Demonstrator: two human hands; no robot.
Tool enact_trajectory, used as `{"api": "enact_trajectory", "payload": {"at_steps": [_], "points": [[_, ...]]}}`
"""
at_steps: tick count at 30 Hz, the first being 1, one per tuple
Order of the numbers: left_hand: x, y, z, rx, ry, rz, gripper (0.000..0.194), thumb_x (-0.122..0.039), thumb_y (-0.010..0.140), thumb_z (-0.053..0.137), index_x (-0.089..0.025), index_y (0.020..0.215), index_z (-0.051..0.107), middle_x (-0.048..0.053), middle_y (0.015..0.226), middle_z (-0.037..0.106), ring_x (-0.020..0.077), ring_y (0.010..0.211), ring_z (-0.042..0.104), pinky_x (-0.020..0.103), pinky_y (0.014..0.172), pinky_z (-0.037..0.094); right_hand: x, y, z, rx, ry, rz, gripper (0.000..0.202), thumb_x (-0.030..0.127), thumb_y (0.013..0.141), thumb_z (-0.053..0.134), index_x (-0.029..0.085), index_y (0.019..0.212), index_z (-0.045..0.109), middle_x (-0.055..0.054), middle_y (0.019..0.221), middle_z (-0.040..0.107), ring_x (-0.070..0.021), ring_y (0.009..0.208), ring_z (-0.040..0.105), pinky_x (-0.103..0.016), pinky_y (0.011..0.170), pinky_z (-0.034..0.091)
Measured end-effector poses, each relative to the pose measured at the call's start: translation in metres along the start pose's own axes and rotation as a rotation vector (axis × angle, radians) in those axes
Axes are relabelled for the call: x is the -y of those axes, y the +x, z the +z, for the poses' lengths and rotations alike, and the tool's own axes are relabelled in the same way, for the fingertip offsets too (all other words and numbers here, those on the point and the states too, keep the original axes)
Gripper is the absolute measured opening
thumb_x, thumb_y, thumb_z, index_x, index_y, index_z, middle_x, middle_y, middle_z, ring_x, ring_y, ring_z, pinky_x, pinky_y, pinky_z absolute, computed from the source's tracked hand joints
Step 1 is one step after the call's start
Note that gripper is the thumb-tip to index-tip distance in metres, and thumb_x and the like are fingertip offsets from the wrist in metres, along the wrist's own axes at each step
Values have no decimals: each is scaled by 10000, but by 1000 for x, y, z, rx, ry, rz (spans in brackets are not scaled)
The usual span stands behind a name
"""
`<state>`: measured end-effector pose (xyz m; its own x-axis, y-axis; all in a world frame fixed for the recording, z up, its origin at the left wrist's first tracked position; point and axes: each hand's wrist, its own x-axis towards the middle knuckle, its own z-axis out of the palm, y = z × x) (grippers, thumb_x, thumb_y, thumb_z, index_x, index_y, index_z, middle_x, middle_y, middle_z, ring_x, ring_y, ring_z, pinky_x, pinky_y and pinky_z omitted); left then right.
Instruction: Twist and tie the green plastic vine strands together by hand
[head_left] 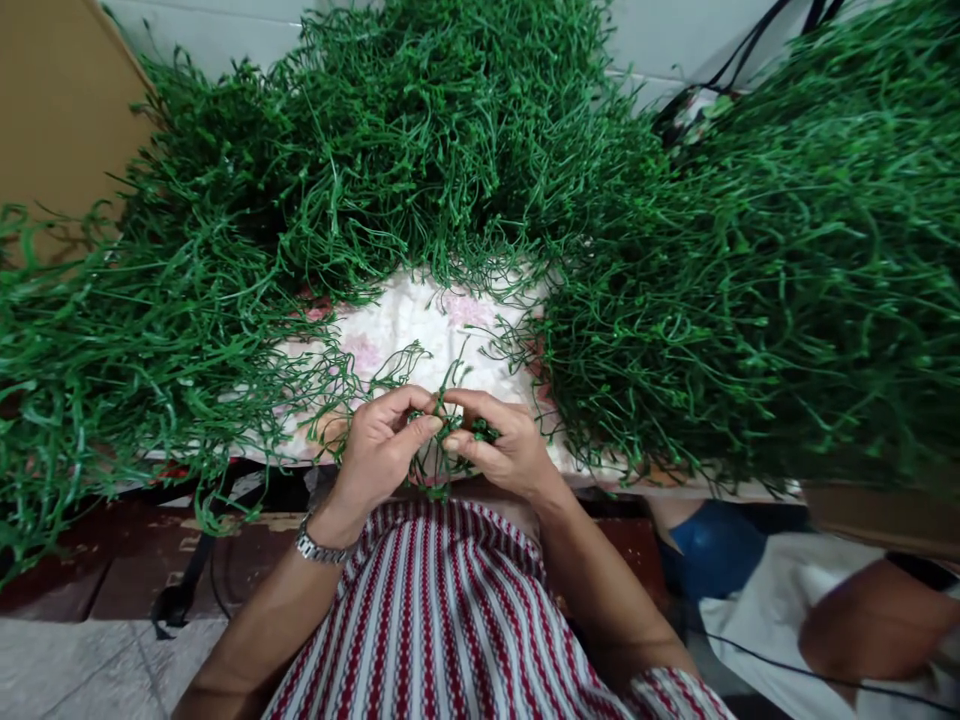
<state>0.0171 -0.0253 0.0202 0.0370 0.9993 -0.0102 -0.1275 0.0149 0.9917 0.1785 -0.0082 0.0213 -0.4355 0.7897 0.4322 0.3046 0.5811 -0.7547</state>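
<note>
Thin green stems, which look like plastic plant stems, meet between my two hands above the table's front edge. My left hand, with a metal watch on its wrist, pinches a green stem between thumb and forefinger. Close beside it, my right hand has its thumb and forefinger curled in on the same stem. Its other fingers are bent around more green pieces, partly hidden. Below the fingertips a few stem ends hang over the striped cloth on my lap.
Big heaps of green stems lie at the left, back and right on a white flowered tablecloth. A tan board stands at back left. At lower right, another person's leg shows beneath the table.
</note>
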Motion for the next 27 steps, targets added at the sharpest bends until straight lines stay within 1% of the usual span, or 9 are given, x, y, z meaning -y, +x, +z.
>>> {"api": "enact_trajectory", "payload": {"at_steps": [3, 5, 7, 12, 16, 18, 21, 24, 27], "points": [[4, -1, 4, -47, 12, 20, 92, -223, 739, 637, -187, 682, 574, -22, 659, 517, 112, 649, 468, 213, 610, 371, 1, -3, 7, -73, -37, -15, 275, 305, 840, 581, 164, 1075, 605, -60, 937, 699, -129, 815, 661, -207, 731, 514], [4, -1, 5, -89, 90, 96, 80, -220, 755, 614, -188, 700, 566, -19, 678, 517, 116, 667, 469, 217, 630, 373, 2, -4, 8, -107, -64, -16, 194, 270, 847, 569, 154, 989, 629, -53, 855, 700, -120, 761, 655, -196, 695, 505], [2, -2, 5, -77, 183, 161, 70, -212, 772, 584, -188, 716, 550, -15, 690, 511, 121, 679, 463, 221, 637, 368, 3, -4, 7, -101, -63, 8, 134, 239, 845, 567, 151, 922, 633, -35, 790, 688, -103, 701, 638, -182, 654, 488], [-7, -6, -3, 83, 318, 178, 80, -197, 810, 510, -187, 733, 491, -12, 691, 468, 121, 670, 439, 228, 620, 348, 6, -1, -6, 74, -3, 61, 123, 250, 846, 561, 146, 877, 618, -8, 724, 657, -77, 611, 591, -166, 582, 448], [-11, -8, -8, 139, 350, 107, 80, -235, 807, 520, -179, 751, 508, -19, 652, 455, 110, 602, 424, 221, 561, 333, 9, 6, -16, 188, -76, 7, 126, 249, 853, 546, 146, 876, 614, -26, 768, 679, -89, 655, 613, -172, 594, 450], [-11, -8, -8, 140, 315, 58, 100, -261, 799, 545, -174, 754, 524, -30, 618, 441, 97, 555, 409, 210, 517, 317, 10, 6, -16, 173, -134, -55, 121, 227, 852, 543, 139, 891, 616, -44, 800, 693, -105, 702, 635, -186, 630, 468], [-11, -7, -7, 125, 291, 28, 148, -288, 774, 594, -169, 705, 537, -39, 579, 428, 85, 522, 394, 200, 479, 303, 11, 2, -10, 97, -203, -110, 116, 195, 841, 546, 130, 903, 620, -68, 825, 704, -131, 755, 656, -214, 681, 494], [-10, -5, -8, 120, 265, 28, 177, -292, 757, 619, -164, 655, 550, -35, 559, 444, 84, 519, 397, 201, 477, 314, 12, -4, -2, 35, -200, -84, 116, 179, 836, 541, 138, 908, 622, -69, 830, 705, -135, 753, 660, -225, 687, 508], [-6, -4, -11, 149, 202, 21, 191, -283, 752, 627, -158, 626, 555, -27, 556, 457, 87, 531, 408, 205, 491, 331, 14, -8, 4, -11, -146, -41, 117, 167, 841, 523, 143, 907, 617, -55, 804, 698, -119, 728, 654, -210, 678, 506]]}}
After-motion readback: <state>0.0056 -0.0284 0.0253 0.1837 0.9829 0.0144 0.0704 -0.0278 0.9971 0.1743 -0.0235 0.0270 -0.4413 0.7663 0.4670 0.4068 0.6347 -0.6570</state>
